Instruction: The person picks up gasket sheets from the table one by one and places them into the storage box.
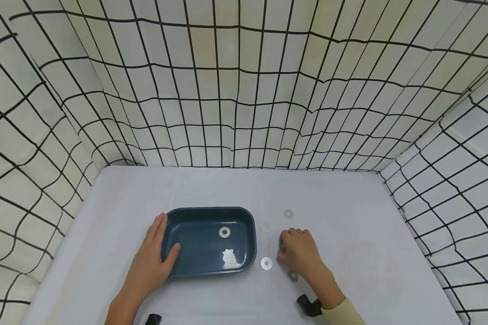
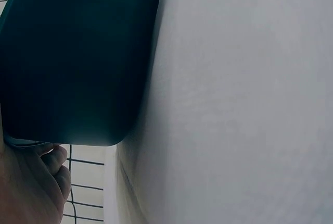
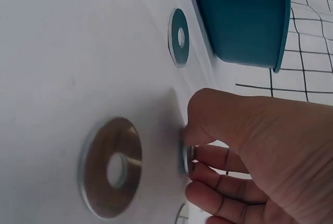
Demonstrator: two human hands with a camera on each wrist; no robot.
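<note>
- The left hand (image 1: 152, 262) holds the rim of the blue tray (image 1: 175, 271), thumb hooked inside.
- One metal ring (image 1: 224, 232) lies in the tray already.
- The right hand (image 1: 298, 255) pinches a ring (image 3: 187, 157) on its edge, just right of the tray.
- Pinch firmly and lift straight up, so it won't slip.
- Other rings (image 1: 266, 263) lie nearby on the table (image 1: 349, 203).

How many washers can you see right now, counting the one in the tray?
6: one in the blue tray at; on the table, at and; one pinched on edge by the right hand at. More may hide beneath that hand.
</note>
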